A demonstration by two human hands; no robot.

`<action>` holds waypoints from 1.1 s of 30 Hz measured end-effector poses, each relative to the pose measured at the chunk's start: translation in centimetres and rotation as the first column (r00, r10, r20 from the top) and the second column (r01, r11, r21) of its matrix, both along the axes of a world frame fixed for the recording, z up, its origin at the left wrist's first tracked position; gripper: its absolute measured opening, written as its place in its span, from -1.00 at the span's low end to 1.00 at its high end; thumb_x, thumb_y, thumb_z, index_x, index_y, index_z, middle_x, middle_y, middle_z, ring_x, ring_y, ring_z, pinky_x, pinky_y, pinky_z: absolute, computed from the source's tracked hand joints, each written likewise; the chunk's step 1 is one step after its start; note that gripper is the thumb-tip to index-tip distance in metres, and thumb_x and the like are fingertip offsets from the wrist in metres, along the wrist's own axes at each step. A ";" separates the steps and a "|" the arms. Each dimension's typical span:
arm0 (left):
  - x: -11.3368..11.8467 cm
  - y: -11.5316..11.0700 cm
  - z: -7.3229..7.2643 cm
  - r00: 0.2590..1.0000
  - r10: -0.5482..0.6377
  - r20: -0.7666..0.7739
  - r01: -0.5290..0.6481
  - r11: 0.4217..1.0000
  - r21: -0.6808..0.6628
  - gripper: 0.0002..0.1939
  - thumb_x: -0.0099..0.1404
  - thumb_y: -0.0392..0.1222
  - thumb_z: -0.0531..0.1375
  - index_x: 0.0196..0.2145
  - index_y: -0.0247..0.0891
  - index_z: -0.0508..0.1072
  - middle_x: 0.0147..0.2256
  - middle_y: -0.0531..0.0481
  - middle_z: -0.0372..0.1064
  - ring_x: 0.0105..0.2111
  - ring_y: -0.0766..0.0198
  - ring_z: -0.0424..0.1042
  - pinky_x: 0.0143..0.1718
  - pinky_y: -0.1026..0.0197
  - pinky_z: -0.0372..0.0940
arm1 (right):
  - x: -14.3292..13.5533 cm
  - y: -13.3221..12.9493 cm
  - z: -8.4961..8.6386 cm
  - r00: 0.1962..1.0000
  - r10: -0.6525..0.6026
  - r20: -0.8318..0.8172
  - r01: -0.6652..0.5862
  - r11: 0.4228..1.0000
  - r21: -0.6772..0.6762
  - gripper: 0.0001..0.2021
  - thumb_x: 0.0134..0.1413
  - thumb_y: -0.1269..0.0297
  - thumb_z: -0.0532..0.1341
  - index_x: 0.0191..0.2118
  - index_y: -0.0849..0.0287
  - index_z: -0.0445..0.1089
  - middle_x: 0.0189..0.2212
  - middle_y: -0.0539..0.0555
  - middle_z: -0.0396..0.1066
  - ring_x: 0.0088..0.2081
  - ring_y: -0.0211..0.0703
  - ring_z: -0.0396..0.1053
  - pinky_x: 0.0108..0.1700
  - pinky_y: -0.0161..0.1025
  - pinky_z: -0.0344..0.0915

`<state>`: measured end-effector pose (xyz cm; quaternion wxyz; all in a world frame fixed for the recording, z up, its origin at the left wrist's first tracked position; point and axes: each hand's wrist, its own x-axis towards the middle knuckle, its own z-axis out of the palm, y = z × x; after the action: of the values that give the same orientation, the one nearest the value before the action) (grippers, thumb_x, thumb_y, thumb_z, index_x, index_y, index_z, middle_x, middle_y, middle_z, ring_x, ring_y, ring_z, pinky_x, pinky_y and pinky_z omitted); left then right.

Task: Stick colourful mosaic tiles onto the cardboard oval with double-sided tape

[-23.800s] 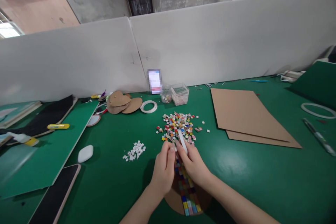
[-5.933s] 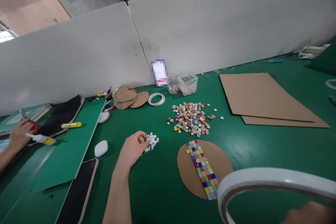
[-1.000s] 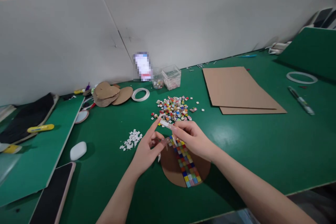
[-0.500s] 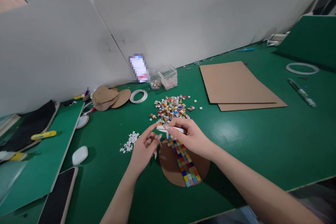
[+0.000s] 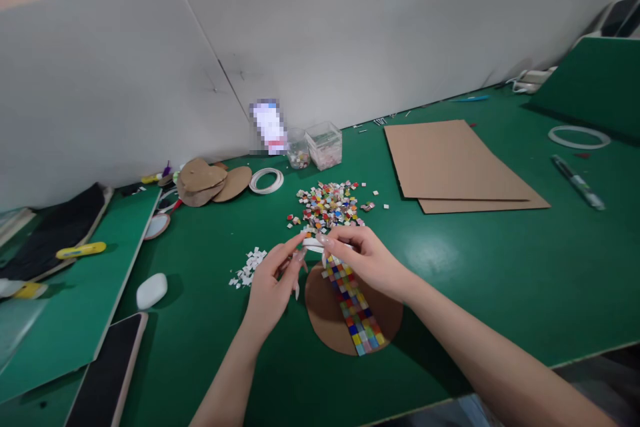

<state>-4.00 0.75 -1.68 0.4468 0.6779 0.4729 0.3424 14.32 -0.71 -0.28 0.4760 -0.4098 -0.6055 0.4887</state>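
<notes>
My right hand (image 5: 367, 257) pinches a small white strip-like item (image 5: 314, 244) above the far edge of a round brown cardboard disc (image 5: 327, 320). At the left end of that item, the fingertips of my left hand (image 5: 275, 273) are pressed to it. A band of colourful square mosaic tiles (image 5: 357, 313) runs across the disc; its upper end is partly under my right hand. Beyond the hands lies a heap of mixed coloured tiles (image 5: 327, 207). Small white pieces (image 5: 247, 268) are scattered left of my left hand.
Brown cardboard sheets (image 5: 450, 163) lie at the right, near a pen (image 5: 577, 181) and a ring (image 5: 579, 137). Clear containers (image 5: 325, 147), a lit phone (image 5: 269, 125), a white roll (image 5: 267, 181) and cardboard discs (image 5: 200, 180) stand or lie behind. A white case (image 5: 152, 291) is left.
My left fingertips have closed onto the left end of the white item. My right hand stays pinched on it. The whole view has shifted slightly.
</notes>
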 end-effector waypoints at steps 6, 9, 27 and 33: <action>-0.2 -0.1 0.7 0.999 -0.031 0.044 0.033 0.998 -0.047 -0.68 0.24 -0.11 0.11 -0.05 -0.13 0.40 -0.46 0.07 0.24 -0.65 0.49 0.18 -0.63 0.39 0.16 | 0.3 0.4 -0.4 0.993 0.041 -0.112 -0.046 0.998 -0.043 -0.65 0.14 0.13 0.08 -0.55 0.22 0.34 -0.66 -0.09 0.08 -0.59 -0.36 -0.02 -0.53 -0.33 -0.05; -0.4 -0.1 1.0 0.996 -0.043 0.078 0.053 0.990 -0.130 -0.69 0.23 -0.11 0.12 -0.07 -0.16 0.42 -0.47 0.06 0.26 -0.65 0.49 0.16 -0.63 0.38 0.14 | 0.5 0.5 -0.4 0.984 0.070 -0.166 -0.085 0.993 -0.082 -0.66 0.14 0.13 0.08 -0.55 0.21 0.33 -0.67 -0.11 0.02 -0.61 -0.36 -0.06 -0.56 -0.33 -0.08; -0.6 -0.4 1.8 0.987 -0.069 0.147 0.100 0.972 -0.215 -0.80 0.18 -0.12 0.17 -0.26 -0.21 0.50 -0.53 0.08 0.27 -0.66 0.50 0.14 -0.61 0.38 0.10 | 0.6 0.3 -0.5 0.978 0.171 -0.122 -0.182 0.980 -0.085 -0.63 0.17 0.15 0.05 -0.61 0.20 0.17 -0.64 -0.11 -0.02 -0.58 -0.36 -0.07 -0.52 -0.31 -0.08; -0.7 0.0 1.3 0.989 -0.036 0.145 0.090 0.918 -0.386 -0.75 0.13 -0.10 0.20 -0.26 -0.30 0.49 -0.62 0.09 0.25 -0.67 0.48 0.08 -0.64 0.39 0.03 | 0.0 0.0 -0.2 0.982 0.174 0.080 -0.172 0.985 -0.030 -0.62 0.21 0.14 -0.03 -0.60 0.16 0.00 -0.63 -0.11 -0.08 -0.56 -0.34 -0.09 -0.51 -0.31 -0.07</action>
<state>-4.73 0.77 -0.34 0.6149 0.5650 0.4785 0.2716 14.29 -0.73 -0.48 0.4017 -0.3810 -0.6521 0.5179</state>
